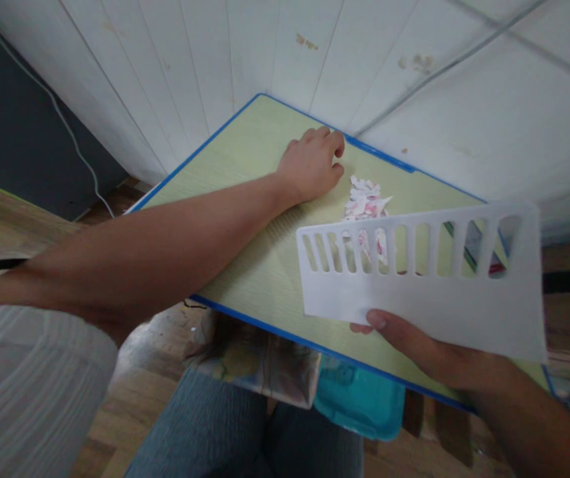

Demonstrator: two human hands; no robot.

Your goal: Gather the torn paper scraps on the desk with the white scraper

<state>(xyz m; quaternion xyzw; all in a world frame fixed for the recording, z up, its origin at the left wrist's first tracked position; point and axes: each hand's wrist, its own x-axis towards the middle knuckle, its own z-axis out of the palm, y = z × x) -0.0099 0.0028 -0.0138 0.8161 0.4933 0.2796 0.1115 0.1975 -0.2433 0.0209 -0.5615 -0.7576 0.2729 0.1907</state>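
Observation:
My right hand (429, 348) grips a white plastic panel (414, 299) by its lower edge, thumb on the near face. A row of rounded slots runs along the panel's upper part, and it is held tilted above the pale table (235, 159). Torn paper scraps (365, 199), white with pink marks, lie in a small heap just beyond the panel; some show through the slots. To the left of the heap, my left hand (312, 162) rests on the tabletop, fingers loosely bent, thumb apart from the forefinger. Nothing shows in it.
A white plank wall (275, 53) borders the table's far side, with a grey cable (444, 70) along it. Books or papers (473, 242) show through the right slots. Below the blue front edge are a teal plastic container (365, 401) and a patterned package (265, 365) above my lap.

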